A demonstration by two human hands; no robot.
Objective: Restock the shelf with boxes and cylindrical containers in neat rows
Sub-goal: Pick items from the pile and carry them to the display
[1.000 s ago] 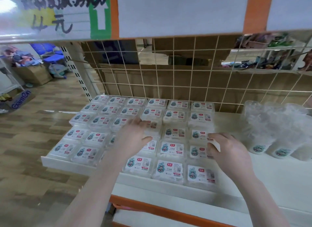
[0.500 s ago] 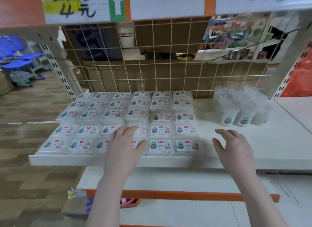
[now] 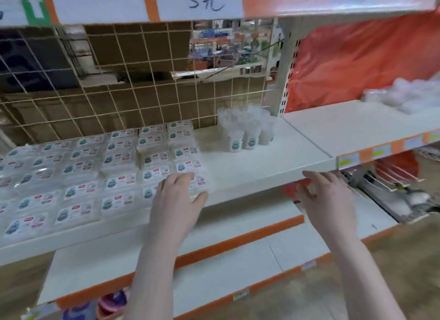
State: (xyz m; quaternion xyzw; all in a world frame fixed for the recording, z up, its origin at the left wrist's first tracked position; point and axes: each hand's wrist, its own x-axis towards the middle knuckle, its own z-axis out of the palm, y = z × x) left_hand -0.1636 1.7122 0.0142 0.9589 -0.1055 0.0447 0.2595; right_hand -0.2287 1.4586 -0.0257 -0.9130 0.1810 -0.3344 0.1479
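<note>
Flat clear plastic boxes (image 3: 119,157) with printed labels, laid in rows across the left part of the white shelf board (image 3: 257,167), label side up; the rows run from the front edge back to the wire mesh panel (image 3: 133,91). Left hand (image 3: 177,200) palm down over the front right corner of the box block, fingers straight and close together, their tips resting on or just above the nearest boxes (contact not resolvable), thumb spread out to the right over the shelf's front edge. Beyond the left fingertips and to their right, a tight cluster of clear cylindrical containers (image 3: 245,131) stands upright near the back of the same shelf, well apart from the boxes, with bare board between the two groups. Right hand (image 3: 326,200) in front of and slightly below the shelf's front edge, fingers loosely extended and a little apart, holding nothing; fingertips near the edge, whether touching it cannot be told. Past the right fingers, a perforated upright post (image 3: 285,81), then an adjoining shelf (image 3: 357,129) with a heap of clear wrapped goods (image 3: 404,98) before an orange sheet (image 3: 357,57). Above the fingers, a handwritten price sign (image 3: 204,1) reading 5元. Below both hands, a lower shelf (image 3: 166,260) with an orange front strip
</note>
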